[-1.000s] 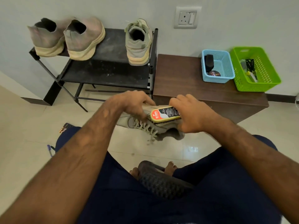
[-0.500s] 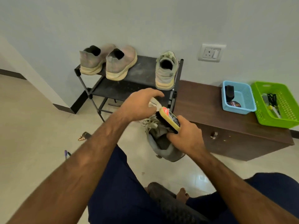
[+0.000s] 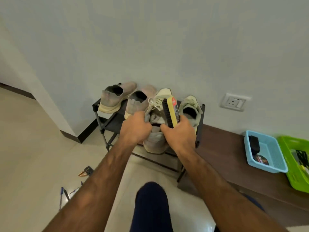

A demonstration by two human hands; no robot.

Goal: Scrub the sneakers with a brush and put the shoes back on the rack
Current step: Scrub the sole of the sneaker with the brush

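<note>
I hold a pale green-grey laced sneaker (image 3: pixel 156 131) over the black shoe rack (image 3: pixel 113 122), toe pointing toward the wall. My left hand (image 3: pixel 135 127) grips its left collar. My right hand (image 3: pixel 179 133) grips a yellow-backed black-bristled brush (image 3: pixel 170 111) upright against the sneaker's right side, and its thumb looks hooked on the collar. The matching sneaker (image 3: pixel 190 109) stands on the rack just to the right. Two pinkish-grey sneakers (image 3: pixel 115 99) (image 3: pixel 137 102) sit at the rack's left.
A brown low cabinet (image 3: pixel 225 148) adjoins the rack on the right, carrying a blue basket (image 3: pixel 274 154) with a black brush and polish tin, and a green basket (image 3: pixel 296 174). Pens (image 3: pixel 62 195) and small items lie on the tiled floor at left. My knee (image 3: pixel 150 206) is below.
I have risen and leaned forward. Both hands carried the sneaker from low over the floor up to the rack, turning it toe-forward; the brush now stands upright beside it.
</note>
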